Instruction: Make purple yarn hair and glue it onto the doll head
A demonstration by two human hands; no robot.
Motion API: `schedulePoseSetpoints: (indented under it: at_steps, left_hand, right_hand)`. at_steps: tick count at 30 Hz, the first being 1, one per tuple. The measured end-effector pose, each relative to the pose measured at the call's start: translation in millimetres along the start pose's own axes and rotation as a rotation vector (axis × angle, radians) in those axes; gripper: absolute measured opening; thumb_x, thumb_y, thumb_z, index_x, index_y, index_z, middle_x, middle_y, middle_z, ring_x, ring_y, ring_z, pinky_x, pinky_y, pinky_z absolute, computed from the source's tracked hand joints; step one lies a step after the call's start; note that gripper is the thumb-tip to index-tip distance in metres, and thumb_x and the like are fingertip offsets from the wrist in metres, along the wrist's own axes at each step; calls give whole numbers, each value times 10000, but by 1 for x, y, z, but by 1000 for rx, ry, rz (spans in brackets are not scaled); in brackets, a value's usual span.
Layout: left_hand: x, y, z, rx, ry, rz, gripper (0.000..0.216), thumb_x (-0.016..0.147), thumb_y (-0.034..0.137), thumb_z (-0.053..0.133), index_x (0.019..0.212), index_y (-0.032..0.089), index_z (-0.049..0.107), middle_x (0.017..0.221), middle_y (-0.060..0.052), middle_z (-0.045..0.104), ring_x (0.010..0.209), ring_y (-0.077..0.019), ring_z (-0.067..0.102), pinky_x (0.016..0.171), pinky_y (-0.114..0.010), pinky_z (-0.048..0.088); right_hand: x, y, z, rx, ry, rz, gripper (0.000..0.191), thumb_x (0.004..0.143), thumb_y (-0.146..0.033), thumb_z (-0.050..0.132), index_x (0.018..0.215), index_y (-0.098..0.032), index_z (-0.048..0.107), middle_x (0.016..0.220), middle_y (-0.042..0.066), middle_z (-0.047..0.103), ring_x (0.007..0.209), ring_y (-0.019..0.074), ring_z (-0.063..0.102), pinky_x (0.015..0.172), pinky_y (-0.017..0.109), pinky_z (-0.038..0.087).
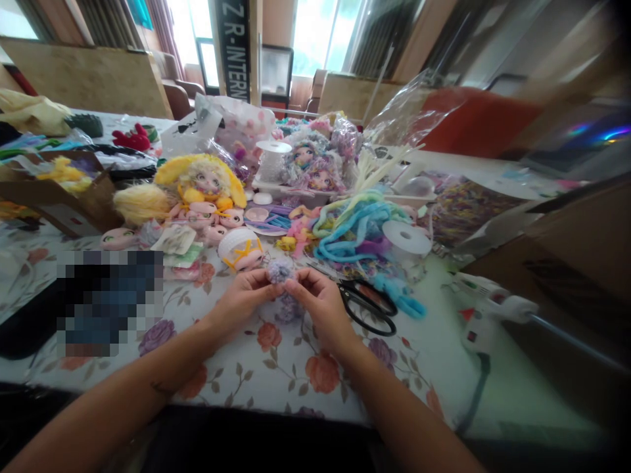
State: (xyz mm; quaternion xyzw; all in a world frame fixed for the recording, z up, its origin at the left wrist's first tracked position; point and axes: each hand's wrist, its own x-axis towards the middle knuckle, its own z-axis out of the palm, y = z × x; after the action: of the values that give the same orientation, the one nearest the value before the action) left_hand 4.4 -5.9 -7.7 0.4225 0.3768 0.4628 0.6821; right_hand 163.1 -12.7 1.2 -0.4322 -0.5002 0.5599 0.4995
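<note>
Between my two hands is a small fuzzy lavender yarn piece point(280, 270), bunched up, with more of the same fluffy yarn point(288, 309) hanging below it. My left hand point(251, 289) pinches its left side with thumb and forefinger. On the right side, my right hand point(315, 292) grips it the same way, thumb tip against the yarn. Just beyond my left hand lies a doll head in a white cap with yellow straps point(240, 249). Black-handled scissors point(369, 307) rest close to the right of my right hand.
A hot glue gun point(486, 302) and a cardboard box point(566, 256) stand at the right. Doll heads point(200, 213), a yellow-eared doll point(202, 180), pastel yarn strands point(355, 223) and a white spool point(407, 237) crowd the far side. A dark pixelated object point(111, 302) lies left.
</note>
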Motion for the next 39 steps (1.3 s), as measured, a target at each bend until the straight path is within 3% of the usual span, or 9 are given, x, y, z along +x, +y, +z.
schedulePoseSetpoints:
  at_steps: [7, 12, 17, 23, 29, 34, 37, 39]
  left_hand:
    - [1, -1, 0, -195, -46, -92, 349, 553, 339, 922, 776, 139, 743, 709, -18, 652, 676, -117, 558, 694, -244, 439]
    - [2, -2, 1, -238, -23, -121, 339, 642, 398, 874, 790, 140, 711, 708, -4, 607, 653, -100, 545, 673, -232, 459]
    - [1, -2, 1, -129, -102, -77, 389, 668, 409, 853, 927, 143, 734, 800, -41, 666, 687, -124, 572, 656, -238, 443]
    - [0, -1, -1, -83, -45, -4, 273, 682, 339, 853, 854, 152, 754, 750, -15, 651, 685, -105, 544, 684, -232, 417]
    - [2, 0, -1, -248, -49, -77, 316, 594, 289, 906, 839, 163, 752, 801, -17, 676, 699, -101, 567, 703, -228, 448]
    - [1, 0, 1, -173, -87, -76, 347, 637, 351, 879, 900, 171, 742, 821, -25, 671, 704, -112, 580, 683, -233, 449]
    - [-1, 3, 4, -51, -142, -57, 383, 582, 303, 907, 907, 175, 750, 812, -24, 684, 760, -146, 605, 738, -264, 461]
    - [-1, 4, 5, -21, -105, -14, 323, 580, 278, 904, 848, 173, 756, 785, -19, 688, 782, -159, 613, 761, -275, 463]
  right_hand:
    - [0, -1, -1, 213, -121, 156, 314, 749, -403, 766, 688, -182, 552, 637, -50, 423, 579, 92, 343, 531, 228, 270]
    - [0, -1, 0, 159, -48, 46, 329, 757, -451, 750, 717, -193, 549, 629, -56, 415, 565, 96, 331, 535, 238, 271]
    - [-4, -6, 1, -47, 18, -50, 359, 774, -512, 717, 731, -195, 555, 593, -52, 420, 542, 102, 326, 512, 253, 254]
    - [-4, -4, 1, 27, -60, 1, 357, 722, -484, 781, 748, -192, 576, 634, -37, 485, 574, 108, 387, 541, 250, 297]
    - [-1, 0, 2, 205, -72, 150, 353, 701, -457, 797, 748, -196, 563, 638, -40, 501, 563, 103, 403, 530, 235, 306]
    - [0, 0, 0, 127, -16, 36, 341, 706, -450, 800, 717, -189, 582, 621, -41, 503, 563, 102, 407, 538, 238, 301]
    - [0, -1, -1, 78, 8, -12, 336, 692, -450, 813, 726, -192, 600, 643, -32, 533, 586, 112, 430, 561, 246, 329]
    - [1, -1, -1, 60, -14, -9, 343, 682, -457, 820, 733, -194, 607, 656, -28, 542, 605, 120, 443, 579, 253, 339]
